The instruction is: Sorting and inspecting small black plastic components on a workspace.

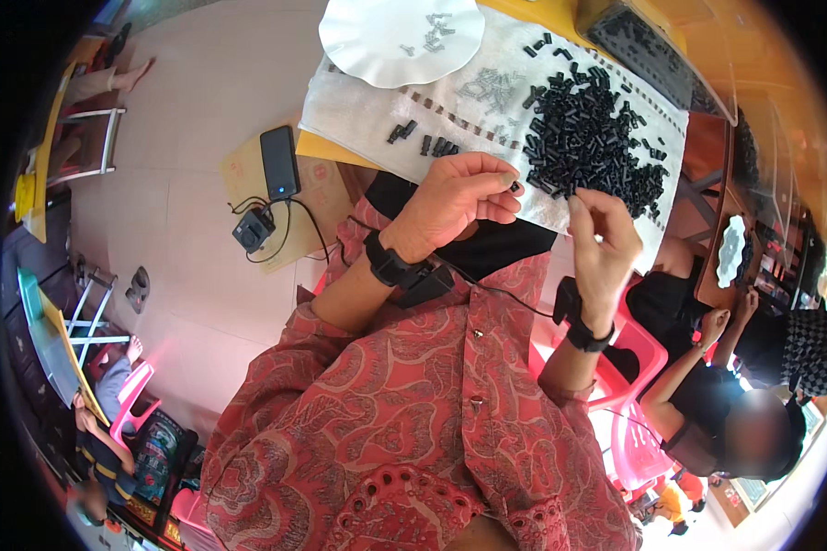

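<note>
While the heap of small black plastic tubular pieces (590,138) sits spread on the white towel (363,108), both hands are at work on its near side. Left hand (469,195), near the heap's left edge: thumb and forefinger pinched on 1 black piece (515,187), its dark end poking out. Right hand (605,241), right at the heap's near edge: thumb and forefinger tips drawn together, and I cannot tell whether anything sits between them.

Now, how would 1 of these handle? Very light, I'd judge, stiff, hardly fragile, perhaps a bit slick and ready to roll; the best hold looks like a fingertip pinch around the middle of the body, leaving the ends free.

Over to the containers! Beyond the heap and to its left, a white scalloped plate (363,50) carries a loose scatter of small clear pieces (438,33), with plenty of bare surface around them. Beyond the heap on the right, a boxy bin (639,62) shows a mass of dark bits inside. Just left of the heap, more clear pieces (492,90) lie straight on the towel, and farther left, a short row of black pieces (439,147).
</note>
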Motion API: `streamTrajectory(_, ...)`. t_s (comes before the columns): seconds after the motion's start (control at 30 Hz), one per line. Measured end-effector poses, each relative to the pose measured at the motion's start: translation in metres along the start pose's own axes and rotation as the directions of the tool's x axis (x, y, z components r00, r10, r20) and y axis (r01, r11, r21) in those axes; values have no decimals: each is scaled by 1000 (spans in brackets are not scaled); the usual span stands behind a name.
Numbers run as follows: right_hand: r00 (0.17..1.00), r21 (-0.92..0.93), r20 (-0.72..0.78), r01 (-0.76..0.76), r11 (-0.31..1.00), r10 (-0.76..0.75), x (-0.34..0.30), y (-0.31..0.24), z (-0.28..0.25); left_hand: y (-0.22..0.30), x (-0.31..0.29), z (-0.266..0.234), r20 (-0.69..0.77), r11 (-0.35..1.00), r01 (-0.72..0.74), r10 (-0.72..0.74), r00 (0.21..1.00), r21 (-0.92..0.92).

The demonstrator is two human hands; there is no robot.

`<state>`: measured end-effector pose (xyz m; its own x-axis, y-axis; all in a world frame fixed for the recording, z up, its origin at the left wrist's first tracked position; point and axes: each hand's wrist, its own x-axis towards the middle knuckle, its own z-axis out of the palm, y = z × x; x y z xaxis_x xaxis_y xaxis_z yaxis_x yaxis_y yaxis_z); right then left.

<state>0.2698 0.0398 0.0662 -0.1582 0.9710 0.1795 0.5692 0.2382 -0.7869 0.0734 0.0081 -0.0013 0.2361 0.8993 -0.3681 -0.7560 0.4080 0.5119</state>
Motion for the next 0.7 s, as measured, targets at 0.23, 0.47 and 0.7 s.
streamTrajectory(0.23,991,-227,-17,128,965,-135,8,32,26,0,0,0,-3,1000,8,-8,1000,-5)
streamTrajectory(0.47,982,-325,-31,165,931,-185,15,38,35,-1,1,-2,0,1000,1,-1,1000,-21)
streamTrajectory(0.7,984,-283,-102,114,952,-148,11,42,30,-2,3,-5,-11,999,10,-11,1000,-35)
